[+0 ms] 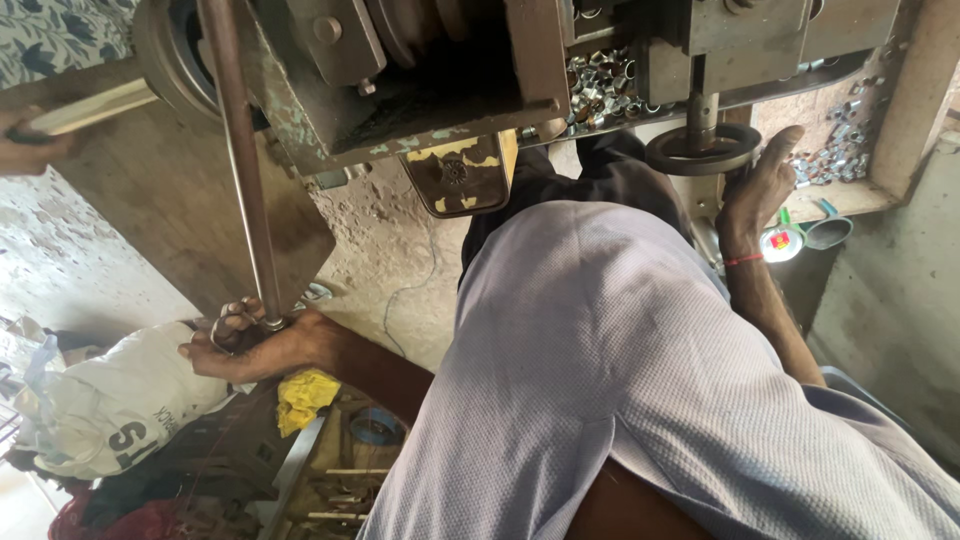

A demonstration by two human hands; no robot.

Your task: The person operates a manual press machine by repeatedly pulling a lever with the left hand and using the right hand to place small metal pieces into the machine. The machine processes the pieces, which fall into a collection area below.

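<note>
White sack [120,395] with dark print lies lower left on the floor, yellow rag [303,395] just beside it; small round red-green-white label [782,242] sits far right under the machine [440,70]. Hands well apart. Left hand [255,345] is clamped on the lower end of the lever rod [245,170], long axis near vertical, top leaning slightly left. Right hand [760,185] rests on the dark handwheel [702,150], fingers up; grip looks loose, hard to tell.

A white sack [110,400] and yellow cloth [305,395] lie on the floor [390,260].
</note>
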